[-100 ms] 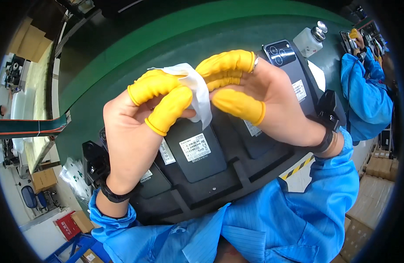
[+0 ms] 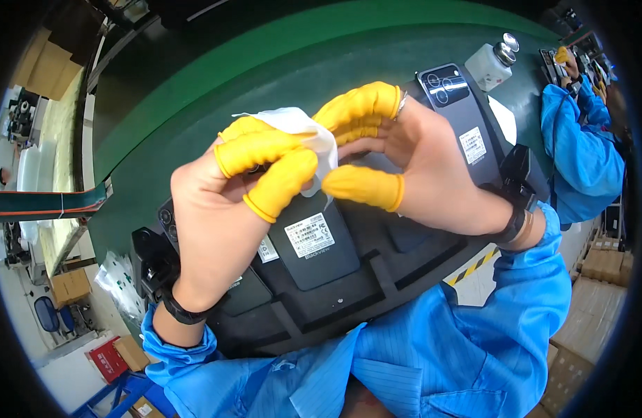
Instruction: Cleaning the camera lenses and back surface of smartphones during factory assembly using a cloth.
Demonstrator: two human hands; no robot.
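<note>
A thin white cloth [image 2: 293, 120] is held up in front of me, folded and hanging down between my hands. My left hand [image 2: 230, 188], in yellow finger cots, pinches it between thumb and fingers. My right hand [image 2: 411, 153], also in yellow finger cots, curls round the cloth's right edge, its thumb tip against it and some fingertips hidden behind. Below them lies a dark phone [image 2: 326, 268], back up, with a white printed label. Another dark phone [image 2: 459, 111] rests at the right, its camera block at the far end. More phones are partly hidden under my hands.
The phones lie on a black slotted tray [image 2: 342, 301] on the green bench [image 2: 195, 76]. A white pump bottle [image 2: 488, 66] with a metal top and a white sheet [image 2: 503, 118] are at the far right. Beyond them is a co-worker's blue sleeve [image 2: 579, 153]. Clear plastic bags [image 2: 119, 279] lie left.
My left hand has shifted slightly right, bringing its thumb closer to my right thumb. My right thumb has moved left against the cloth, which is now more bunched.
</note>
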